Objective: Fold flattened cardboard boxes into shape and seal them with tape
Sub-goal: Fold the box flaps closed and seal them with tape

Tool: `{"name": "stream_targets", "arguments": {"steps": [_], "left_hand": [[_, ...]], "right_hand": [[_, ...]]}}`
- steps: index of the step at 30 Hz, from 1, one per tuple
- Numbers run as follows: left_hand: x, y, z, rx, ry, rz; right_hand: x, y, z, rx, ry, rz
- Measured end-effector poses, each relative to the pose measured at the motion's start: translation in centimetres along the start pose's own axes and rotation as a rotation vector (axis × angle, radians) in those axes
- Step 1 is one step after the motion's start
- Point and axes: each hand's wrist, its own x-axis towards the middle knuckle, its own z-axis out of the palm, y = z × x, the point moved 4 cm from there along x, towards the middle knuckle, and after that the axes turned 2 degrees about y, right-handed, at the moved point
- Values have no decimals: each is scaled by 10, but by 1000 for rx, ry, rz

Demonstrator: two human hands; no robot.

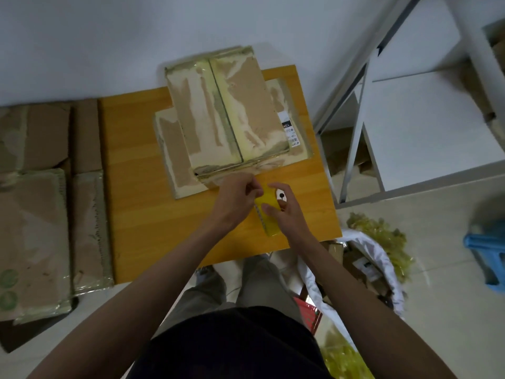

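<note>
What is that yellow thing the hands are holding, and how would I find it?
Find the orange wooden table in the middle. At its near edge, just below the taped brown cardboard box, the left hand and right hand hold a flat yellow tape dispenser. It is the only bright yellow thing there, with a toothed edge.

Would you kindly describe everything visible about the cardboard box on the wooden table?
The cardboard box is brown, worn, with torn paper patches and glossy yellowed tape along its centre seam and edges. Its top flaps are closed; side flaps spread flat on the wooden table. A white printed label sits on its right side. The left hand touches its near edge.
</note>
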Motion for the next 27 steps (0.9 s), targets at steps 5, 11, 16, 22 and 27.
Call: {"name": "stream_targets", "arguments": {"steps": [5,11,16,22,27], "left_hand": [[-9,10,4,-43,5,37],[1,7,9,28,-105,-60],[3,-3,23,120,-220,-148],[-8,-38,36,292,-299,-269],[-24,-63,32,289,-345,-336]], "right_hand": [[-6,8,-11,-33,49,-107],[-21,15,-19,-21,-24,-159],[-29,23,-18,-48,-133,-176],[-28,43,-11,-238,-190,-152],[-15,50,-3,-296,-272,-61]]}}
